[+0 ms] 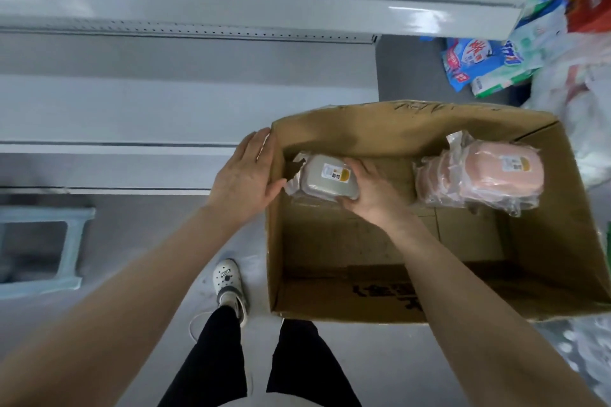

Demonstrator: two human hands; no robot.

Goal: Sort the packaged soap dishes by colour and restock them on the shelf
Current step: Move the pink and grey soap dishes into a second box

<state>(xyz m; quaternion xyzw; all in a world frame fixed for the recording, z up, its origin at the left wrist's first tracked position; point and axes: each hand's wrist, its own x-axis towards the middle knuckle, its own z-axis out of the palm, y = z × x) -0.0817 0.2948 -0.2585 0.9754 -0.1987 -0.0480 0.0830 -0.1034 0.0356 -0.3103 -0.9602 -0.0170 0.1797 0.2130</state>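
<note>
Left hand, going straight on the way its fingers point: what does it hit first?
Probably the box's far left corner: the left hand lies open beside the box wall, fingertips right at that corner. Missing it, the shelf behind comes next; depth is unclear.

head | looks steeply down — close over cardboard box [330, 304] | floor-facing

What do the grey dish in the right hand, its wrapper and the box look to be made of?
Grey soap dish: probably hard plastic, with a matte, smooth surface and rounded corners. Wrapper: thin clear plastic film, glossy and crinkled at the end. Box: brown cardboard, with dull, creased walls; likely corrugated, though the edge is too blurred to confirm.
</note>
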